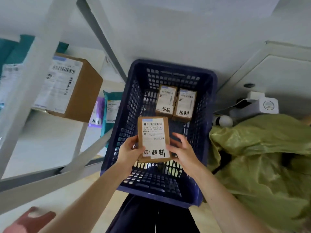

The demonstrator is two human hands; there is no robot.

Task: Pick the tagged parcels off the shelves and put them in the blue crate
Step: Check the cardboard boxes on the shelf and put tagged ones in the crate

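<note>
I hold a small brown parcel [154,132] with a white label and a handwritten tag above the blue crate [127,105]. My left hand [128,151] grips its left edge and my right hand [182,151] grips its right edge near the bottom. Two similar tagged brown parcels [166,100] [184,105] lie side by side on the crate's floor at the far end. On the shelves to the left stand a large brown box [80,91], a purple tagged parcel [97,113] and a teal bag parcel [111,106].
White shelf posts [33,78] and a diagonal brace [101,36] stand on the left. Green plastic sacks [262,157] pile up right of the crate, with white boxes [262,105] behind them. A reddish object [32,217] sits at the bottom left. My dark trousers [151,217] show below the crate.
</note>
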